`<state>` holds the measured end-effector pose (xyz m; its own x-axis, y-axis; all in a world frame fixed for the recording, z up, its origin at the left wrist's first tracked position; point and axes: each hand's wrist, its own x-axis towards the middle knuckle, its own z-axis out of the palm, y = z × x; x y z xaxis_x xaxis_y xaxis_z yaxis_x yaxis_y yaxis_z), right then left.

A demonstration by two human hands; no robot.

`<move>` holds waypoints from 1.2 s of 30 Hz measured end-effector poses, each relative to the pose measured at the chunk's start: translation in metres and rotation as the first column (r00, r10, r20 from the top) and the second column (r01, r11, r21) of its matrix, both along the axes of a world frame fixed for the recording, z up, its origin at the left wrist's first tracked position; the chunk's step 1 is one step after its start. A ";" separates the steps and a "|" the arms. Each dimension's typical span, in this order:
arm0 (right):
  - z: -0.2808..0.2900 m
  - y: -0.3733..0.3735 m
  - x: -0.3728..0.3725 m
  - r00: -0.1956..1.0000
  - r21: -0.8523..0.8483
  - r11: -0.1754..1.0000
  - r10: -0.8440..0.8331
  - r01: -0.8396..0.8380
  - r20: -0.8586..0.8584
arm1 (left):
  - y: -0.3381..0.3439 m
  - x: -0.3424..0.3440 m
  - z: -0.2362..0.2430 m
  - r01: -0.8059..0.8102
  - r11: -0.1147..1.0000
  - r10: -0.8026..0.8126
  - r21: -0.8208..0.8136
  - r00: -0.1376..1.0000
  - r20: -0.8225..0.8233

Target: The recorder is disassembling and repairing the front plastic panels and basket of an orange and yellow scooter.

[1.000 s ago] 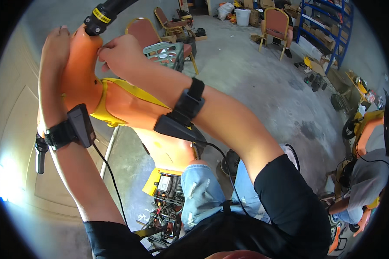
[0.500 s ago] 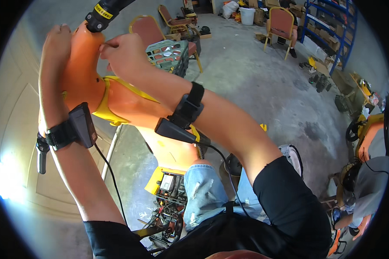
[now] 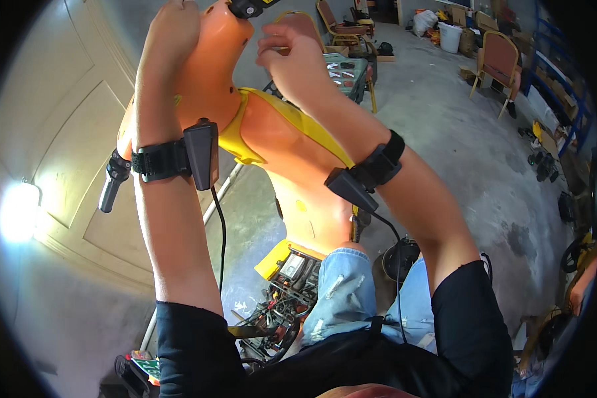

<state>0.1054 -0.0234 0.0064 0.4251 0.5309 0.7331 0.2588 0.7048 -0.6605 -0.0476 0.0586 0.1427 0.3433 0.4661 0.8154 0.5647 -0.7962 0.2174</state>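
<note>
An orange scooter body (image 3: 205, 60) with yellow trim (image 3: 298, 123) stands in front of me, several small holes along its front panel. Beside the upper panel is my left hand (image 3: 176, 23), its back toward me; the fingers are mostly hidden at the top edge of the view. My right hand (image 3: 295, 60) hovers just right of the panel, apart from it, with its fingers bent and spread and nothing visible in them. A black handlebar part (image 3: 249, 6) crosses above. A black hand grip (image 3: 115, 180) sticks out left of my left forearm.
Below the body lies an opened compartment with tangled wiring (image 3: 278, 312), near my knee. A grey-green plastic crate (image 3: 345, 73) and red-brown chairs (image 3: 497, 56) stand beyond. A panelled door (image 3: 66, 132) and a bright lamp (image 3: 20, 211) are on the left. Blue shelving (image 3: 564, 73) stands far right.
My right hand has come away from the orange panel toward the right, and its fingers have spread. My left hand stays beside the panel. The whole view has shifted, moving the scene rightward.
</note>
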 end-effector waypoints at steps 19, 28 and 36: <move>-0.010 -0.031 -0.026 0.984 -0.108 0.994 0.003 0.016 0.179 | 0.010 -0.003 -0.003 0.027 1.000 -0.027 -0.001 0.999 0.021; -0.009 -0.035 -0.028 0.967 -0.092 0.995 0.052 -0.030 0.250 | 0.010 -0.003 -0.002 0.067 0.987 -0.061 -0.148 0.997 0.049; -0.010 -0.037 -0.032 0.978 -0.113 0.988 0.121 -0.103 0.167 | 0.013 -0.002 -0.002 0.013 1.000 -0.013 0.016 0.999 0.031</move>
<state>0.0738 -0.0609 -0.0036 0.2301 0.6448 0.7289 0.2985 0.6661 -0.6835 -0.0492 0.0713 0.1404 0.3238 0.4484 0.8331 0.5476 -0.8069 0.2215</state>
